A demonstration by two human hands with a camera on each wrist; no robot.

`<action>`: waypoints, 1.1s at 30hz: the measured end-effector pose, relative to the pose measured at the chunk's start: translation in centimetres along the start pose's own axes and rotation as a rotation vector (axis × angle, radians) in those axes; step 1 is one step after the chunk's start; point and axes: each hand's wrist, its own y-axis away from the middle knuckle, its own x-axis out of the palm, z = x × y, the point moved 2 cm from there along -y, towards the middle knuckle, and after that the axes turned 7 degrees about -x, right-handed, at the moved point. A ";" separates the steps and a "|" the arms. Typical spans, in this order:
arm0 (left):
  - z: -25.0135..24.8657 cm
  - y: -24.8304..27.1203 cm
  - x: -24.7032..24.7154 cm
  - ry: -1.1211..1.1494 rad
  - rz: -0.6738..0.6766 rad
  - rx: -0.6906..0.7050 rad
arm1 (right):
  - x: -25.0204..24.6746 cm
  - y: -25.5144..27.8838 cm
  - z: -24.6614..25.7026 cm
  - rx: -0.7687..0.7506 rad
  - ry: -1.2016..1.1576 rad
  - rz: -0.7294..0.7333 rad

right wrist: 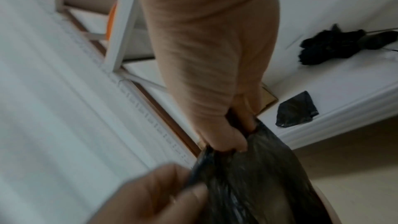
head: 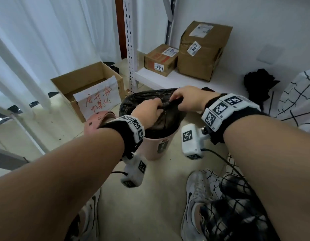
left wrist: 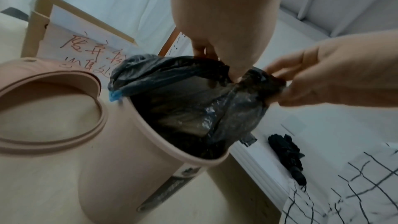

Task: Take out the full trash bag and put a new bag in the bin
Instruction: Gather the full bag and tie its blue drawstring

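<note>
A pink bin stands on the floor between my feet, lined with a full black trash bag. Both hands have gathered the bag's upper edge over the bin's mouth. My left hand grips a bunch of the plastic, and my right hand pinches the same bunch just to the right. The left wrist view shows the bag still down inside the bin, its far edge folded over the rim. A small folded black bag lies on the white shelf.
The bin's pink ring lid lies on the floor to the left. Behind it is an open cardboard box with a handwritten sign. On the low white shelf sit two parcels and a black umbrella. My shoes flank the bin.
</note>
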 end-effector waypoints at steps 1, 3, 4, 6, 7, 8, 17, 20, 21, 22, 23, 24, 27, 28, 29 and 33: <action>-0.1 -0.1 -0.7 0.026 -0.035 0.040 | 0.1 0.1 0.3 -0.003 0.120 0.038; -0.5 -0.1 -2.1 0.053 -0.102 0.127 | 0.4 0.0 0.9 0.000 0.202 0.013; -0.6 0.0 -2.8 0.056 -0.124 0.153 | 0.4 0.0 1.1 0.009 0.193 -0.021; -0.4 0.4 -3.5 0.043 -0.094 0.149 | 0.1 0.0 1.5 0.015 0.190 -0.080; -0.1 0.8 -3.7 0.022 -0.043 0.123 | -0.2 0.2 1.8 0.021 0.213 -0.091; 0.3 1.2 -3.8 -0.021 0.020 0.084 | -0.4 0.4 1.9 0.031 0.252 -0.091; 0.4 3.0 -5.6 -0.220 -0.127 0.160 | 0.5 2.3 4.2 -0.055 0.177 -0.089; 0.4 3.1 -5.7 -0.100 -0.059 0.134 | 1.8 1.7 5.8 -0.110 0.153 -0.129; 0.6 3.1 -5.7 -0.068 -0.041 0.113 | 1.9 1.7 5.9 -0.110 0.134 -0.146; 0.9 2.9 -5.6 -0.058 -0.012 0.087 | 1.9 1.7 5.8 -0.098 0.107 -0.155; 1.3 2.9 -5.4 -0.087 0.021 0.062 | 1.7 1.7 5.6 -0.088 0.078 -0.159; 1.8 2.8 -5.3 -0.149 0.054 0.032 | 1.5 1.8 5.3 -0.076 0.063 -0.148; 3.4 2.8 -5.1 -0.316 0.120 -0.064 | 1.1 2.3 4.6 -0.061 0.125 -0.059; 3.7 2.8 -5.2 -0.330 0.125 -0.087 | 1.1 2.5 4.4 -0.053 0.160 -0.016; 3.7 2.7 -5.6 -0.343 0.118 -0.096 | 1.1 2.7 4.2 -0.048 0.202 0.026; 2.3 1.7 -7.6 -0.356 0.091 -0.011 | 1.1 3.1 4.3 -0.045 0.350 0.162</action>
